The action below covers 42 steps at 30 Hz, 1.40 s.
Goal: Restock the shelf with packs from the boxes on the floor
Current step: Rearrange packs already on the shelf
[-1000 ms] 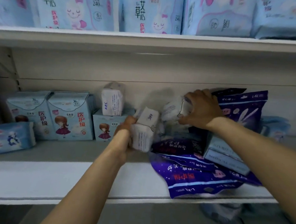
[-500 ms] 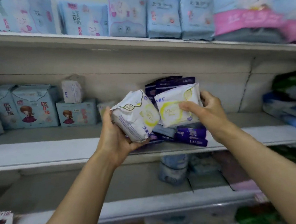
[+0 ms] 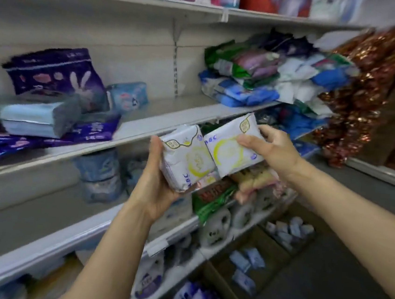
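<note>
here, one white pack [image 3: 188, 160] per hand, before the shelf [image 3: 145, 125]

Two hands are raised before a shelf unit, each holding one pack: the left hand [image 3: 156, 181] holds the left pack [image 3: 185, 160], the right hand [image 3: 273, 146] holds the right pack [image 3: 233, 145], and the packs touch side by side. On the middle shelf [image 3: 170, 119], behind and to the left, lie stacked packs [image 3: 50, 99]. Boxes [image 3: 275, 257] sit on the floor at lower right.
</note>
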### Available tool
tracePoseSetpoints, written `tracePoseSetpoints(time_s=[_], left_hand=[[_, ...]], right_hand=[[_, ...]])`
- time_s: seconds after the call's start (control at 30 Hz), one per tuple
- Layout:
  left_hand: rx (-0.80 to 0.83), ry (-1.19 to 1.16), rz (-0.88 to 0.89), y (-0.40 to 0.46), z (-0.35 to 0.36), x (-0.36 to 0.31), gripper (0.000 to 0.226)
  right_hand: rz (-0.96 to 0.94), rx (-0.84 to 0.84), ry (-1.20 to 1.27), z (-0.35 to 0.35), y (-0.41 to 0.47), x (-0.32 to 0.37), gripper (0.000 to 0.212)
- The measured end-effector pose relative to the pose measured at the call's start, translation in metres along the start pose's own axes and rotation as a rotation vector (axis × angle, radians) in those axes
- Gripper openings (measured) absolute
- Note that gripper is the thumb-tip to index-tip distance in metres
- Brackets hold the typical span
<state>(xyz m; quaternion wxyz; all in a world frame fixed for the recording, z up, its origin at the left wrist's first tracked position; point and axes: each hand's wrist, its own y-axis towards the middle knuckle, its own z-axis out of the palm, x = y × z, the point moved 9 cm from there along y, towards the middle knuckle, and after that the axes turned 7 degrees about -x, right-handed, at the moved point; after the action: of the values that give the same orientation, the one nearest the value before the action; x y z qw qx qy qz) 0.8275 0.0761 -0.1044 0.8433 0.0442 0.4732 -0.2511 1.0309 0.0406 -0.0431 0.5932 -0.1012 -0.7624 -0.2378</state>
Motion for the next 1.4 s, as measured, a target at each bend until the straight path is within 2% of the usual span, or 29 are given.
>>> tracePoseSetpoints(time_s=[0.13, 0.27, 0.4, 0.6, 0.77, 0.9, 1.07, 1.2, 1.33, 1.4], left_hand=[[0.016, 0.083, -0.040, 0.030, 0.039, 0.058, 0.071], [0.063, 0.147, -0.104, 0.059, 0.065, 0.104, 0.045], [0.042, 0.273, -0.133, 0.106, 0.081, 0.136, 0.051], [0.056, 0.325, -0.216, 0.195, 0.121, 0.164, 0.062], [0.090, 0.274, -0.255, 0.283, 0.174, 0.174, 0.041], [0.147, 0.233, -0.304, 0.348, 0.217, 0.194, 0.062], [0.198, 0.355, -0.353, 0.405, 0.261, 0.242, 0.073], [0.158, 0.431, -0.406, 0.439, 0.286, 0.279, 0.055], [0.092, 0.474, -0.480, 0.473, 0.305, 0.327, 0.041], [0.052, 0.478, -0.502, 0.495, 0.314, 0.353, 0.046]], right_hand=[[0.103, -0.098, 0.011, -0.070, -0.005, -0.047, 0.026], [0.178, -0.149, -0.013, -0.112, -0.001, -0.091, 0.037], [0.221, -0.194, -0.018, -0.145, 0.023, -0.124, 0.022], [0.267, -0.233, 0.006, -0.192, 0.088, -0.158, 0.020], [0.316, -0.283, 0.001, -0.236, 0.164, -0.184, 0.024], [0.344, -0.330, -0.007, -0.276, 0.207, -0.206, 0.025], [0.379, -0.411, -0.059, -0.337, 0.239, -0.244, 0.023], [0.426, -0.440, -0.072, -0.377, 0.264, -0.284, 0.022], [0.481, -0.393, -0.089, -0.411, 0.297, -0.330, 0.023], [0.514, -0.358, -0.104, -0.431, 0.319, -0.357, 0.023]])
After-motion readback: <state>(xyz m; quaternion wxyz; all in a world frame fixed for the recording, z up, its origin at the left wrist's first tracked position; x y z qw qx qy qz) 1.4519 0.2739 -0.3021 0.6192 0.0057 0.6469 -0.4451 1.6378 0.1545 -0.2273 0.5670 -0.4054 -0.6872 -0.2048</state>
